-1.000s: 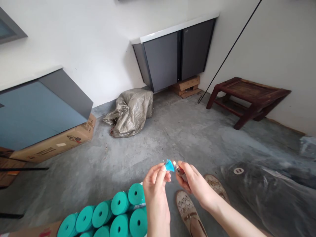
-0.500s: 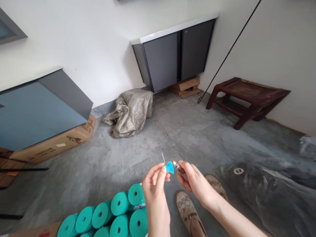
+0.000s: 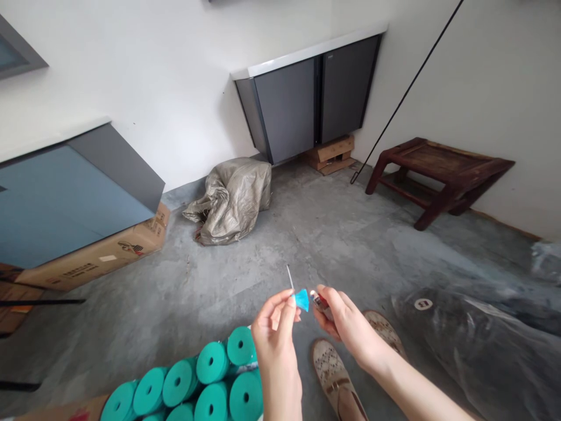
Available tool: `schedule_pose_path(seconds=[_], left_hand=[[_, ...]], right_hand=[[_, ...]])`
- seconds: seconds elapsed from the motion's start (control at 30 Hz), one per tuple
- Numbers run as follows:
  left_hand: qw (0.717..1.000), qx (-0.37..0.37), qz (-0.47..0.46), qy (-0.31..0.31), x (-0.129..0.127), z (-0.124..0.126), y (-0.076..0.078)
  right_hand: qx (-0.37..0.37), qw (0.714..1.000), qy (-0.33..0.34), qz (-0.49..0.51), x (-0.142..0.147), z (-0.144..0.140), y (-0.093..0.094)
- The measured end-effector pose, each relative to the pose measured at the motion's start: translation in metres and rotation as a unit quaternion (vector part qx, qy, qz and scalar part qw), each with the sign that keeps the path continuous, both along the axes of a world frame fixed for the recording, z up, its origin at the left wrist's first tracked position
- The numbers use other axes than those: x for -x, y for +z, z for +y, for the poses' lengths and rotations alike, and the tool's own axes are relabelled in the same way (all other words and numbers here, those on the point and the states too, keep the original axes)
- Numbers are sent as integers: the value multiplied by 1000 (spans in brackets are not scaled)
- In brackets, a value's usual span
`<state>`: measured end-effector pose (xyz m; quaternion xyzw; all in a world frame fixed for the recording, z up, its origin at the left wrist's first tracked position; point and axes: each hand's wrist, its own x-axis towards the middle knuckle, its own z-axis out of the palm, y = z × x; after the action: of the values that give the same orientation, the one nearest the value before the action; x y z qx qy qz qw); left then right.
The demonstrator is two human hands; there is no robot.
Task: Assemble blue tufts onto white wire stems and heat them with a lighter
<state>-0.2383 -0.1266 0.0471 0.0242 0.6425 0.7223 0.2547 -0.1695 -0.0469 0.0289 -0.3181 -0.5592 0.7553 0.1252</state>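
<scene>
Between the thumb and fingers of my left hand [image 3: 278,318] is pinched a small bright blue, fan-shaped piece [image 3: 302,299], its wide edge toward the right. A thin white stick [image 3: 290,277] points up from the same fingertips; whether it is joined to the blue piece, I cannot tell. My right hand [image 3: 339,316] is closed around a lighter [image 3: 320,302] with red on its body. Its lit tip is close beside the blue piece's wide edge, with a narrow gap between. Most of the lighter is hidden by my fingers.
Several green rolls [image 3: 177,381] stand below my left hand. A crumpled grey sack [image 3: 236,202] lies by the wall, near a dark cabinet [image 3: 287,105]. At right are a wooden stool [image 3: 451,166] and a black bag in clear plastic [image 3: 473,351]. My shoes [image 3: 326,365] are below.
The blue piece has turned slightly and dipped a little in my left fingers. Both hands are otherwise nearly still, and the lighter stays beside the blue edge.
</scene>
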Motion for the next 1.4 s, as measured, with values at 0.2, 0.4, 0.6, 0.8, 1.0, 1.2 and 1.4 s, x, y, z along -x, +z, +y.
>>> schedule_pose_path(seconds=[0.2, 0.4, 0.6, 0.8, 1.0, 1.2, 1.4], left_hand=[[999, -25, -30, 3, 1, 0, 1], [989, -93, -118, -3, 3, 1, 0], [951, -147, -271, 22, 9, 4, -6], [944, -166, -280, -47, 7, 3, -8], [958, -172, -205, -100, 2, 3, -7], [972, -147, -167, -70, 2, 4, -1], [985, -132, -111, -22, 0, 4, 4]], right_hand=[[-1, 1000, 9, -9, 0, -2, 0], [16, 1000, -11, -9, -1, 1, 7], [82, 992, -43, 82, -5, 7, 9], [110, 978, -46, 173, 0, -5, 11], [95, 976, -87, 173, 0, -7, 12], [93, 978, -60, 179, -3, -1, 17], [102, 975, -93, 175, -6, 1, 10]])
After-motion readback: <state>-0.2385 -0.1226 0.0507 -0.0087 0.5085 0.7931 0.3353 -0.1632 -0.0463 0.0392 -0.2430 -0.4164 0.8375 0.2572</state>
